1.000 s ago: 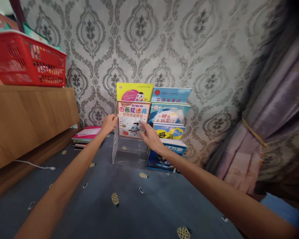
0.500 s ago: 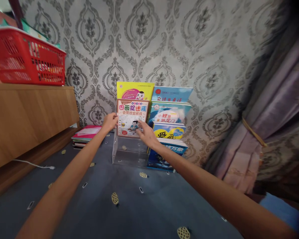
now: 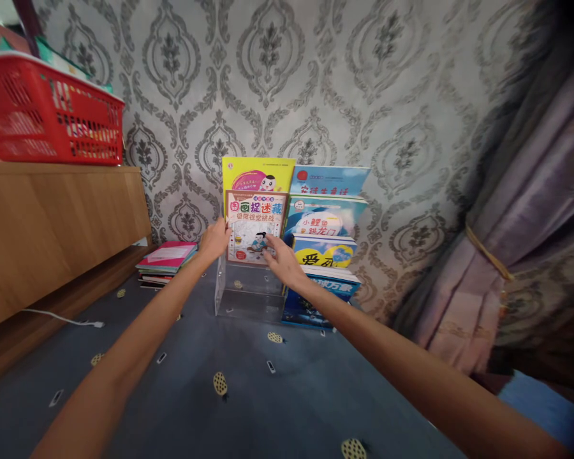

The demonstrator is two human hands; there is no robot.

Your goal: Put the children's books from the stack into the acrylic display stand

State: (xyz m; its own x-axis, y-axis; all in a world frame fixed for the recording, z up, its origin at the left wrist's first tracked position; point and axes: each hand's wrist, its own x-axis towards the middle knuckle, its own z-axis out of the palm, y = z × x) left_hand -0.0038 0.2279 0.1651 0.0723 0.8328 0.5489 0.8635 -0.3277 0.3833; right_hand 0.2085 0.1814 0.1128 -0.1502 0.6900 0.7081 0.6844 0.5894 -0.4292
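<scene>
A picture book [image 3: 253, 224] with a pink-brown border leans in the left column of a clear acrylic book rack [image 3: 249, 301]. My left hand [image 3: 215, 238] is closed at the book's left edge, fingers curled by its side. My right hand [image 3: 282, 260] rests at the cover's lower right, fingers loosely apart against it. Behind this book stands a taller yellow book [image 3: 258, 169]. To the right, the other column holds a light blue book [image 3: 332, 180], a carp storybook [image 3: 325, 217], a yellow-and-blue book [image 3: 323, 252] and a dark blue book [image 3: 316, 306], stepped downward.
A stack of books [image 3: 165, 262] lies left of the rack on the dark blue pineapple-print cloth [image 3: 249, 408]. Further left are a wooden cabinet [image 3: 62, 229] with a red basket [image 3: 52, 115] on top and a white cable [image 3: 64, 315]. A tied curtain [image 3: 478, 293] hangs at right.
My left hand has shifted slightly right and farther over the book's left edge. The right hand stays almost in the same place on the cover.
</scene>
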